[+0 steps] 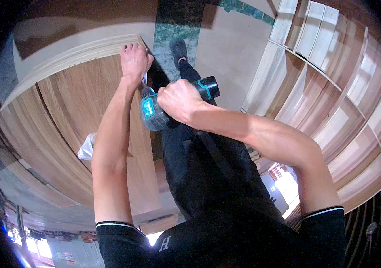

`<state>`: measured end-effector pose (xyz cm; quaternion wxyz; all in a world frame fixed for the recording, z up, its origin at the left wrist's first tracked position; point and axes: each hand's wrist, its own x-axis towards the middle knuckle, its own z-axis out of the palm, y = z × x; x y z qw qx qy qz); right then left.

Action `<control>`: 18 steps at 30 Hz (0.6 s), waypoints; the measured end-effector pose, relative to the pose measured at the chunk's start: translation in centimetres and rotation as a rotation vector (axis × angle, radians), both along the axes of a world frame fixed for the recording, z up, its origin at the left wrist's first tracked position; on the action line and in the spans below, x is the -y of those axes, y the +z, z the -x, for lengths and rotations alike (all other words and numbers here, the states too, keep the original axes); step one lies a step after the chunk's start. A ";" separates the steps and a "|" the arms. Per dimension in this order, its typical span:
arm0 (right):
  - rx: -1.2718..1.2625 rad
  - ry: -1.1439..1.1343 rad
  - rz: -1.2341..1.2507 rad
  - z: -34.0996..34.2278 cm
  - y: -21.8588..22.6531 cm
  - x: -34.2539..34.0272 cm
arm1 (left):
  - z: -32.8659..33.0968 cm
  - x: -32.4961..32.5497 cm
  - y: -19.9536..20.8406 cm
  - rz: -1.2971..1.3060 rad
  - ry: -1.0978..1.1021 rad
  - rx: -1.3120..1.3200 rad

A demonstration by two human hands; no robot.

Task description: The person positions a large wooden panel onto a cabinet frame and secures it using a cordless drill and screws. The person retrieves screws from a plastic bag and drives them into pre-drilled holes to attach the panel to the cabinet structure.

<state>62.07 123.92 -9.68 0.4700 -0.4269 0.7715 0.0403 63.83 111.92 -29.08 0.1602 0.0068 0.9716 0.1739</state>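
Observation:
My right hand [179, 100] is wrapped round the handle of a teal and black cordless drill [154, 117]. The drill's black battery end sticks out to the right of the fist, and its nose points up toward my left hand [135, 61]. That hand rests at the far right corner of a wooden panel [83, 96], its fingers curled and closed. What they hold, if anything, is hidden under them. A metal bit shows only in part just below the left wrist. Light strip-like wooden edging [81, 54] runs along the panel's far edge.
A crumpled white plastic piece [87, 146] lies on the panel beside my left forearm. Wooden frames and boards [329, 98] stand along the right. A pale sheet [226, 56] lies on the green-stained floor [177, 22], near my shoe [178, 50].

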 end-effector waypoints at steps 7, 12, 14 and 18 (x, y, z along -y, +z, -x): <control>0.008 -0.007 -0.026 0.3 -0.3 0.2 | 0.0 -0.3 0.3 0.005 0.021 0.008; -0.021 0.018 0.008 0.3 -0.5 0.0 | -0.2 -0.3 -0.2 -0.017 0.027 -0.020; -0.019 0.029 0.015 0.3 -0.5 0.2 | -0.4 0.0 -0.2 -0.037 0.022 -0.024; -0.034 0.087 0.051 0.2 -0.8 0.2 | -1.4 1.7 1.2 -0.223 0.157 -0.168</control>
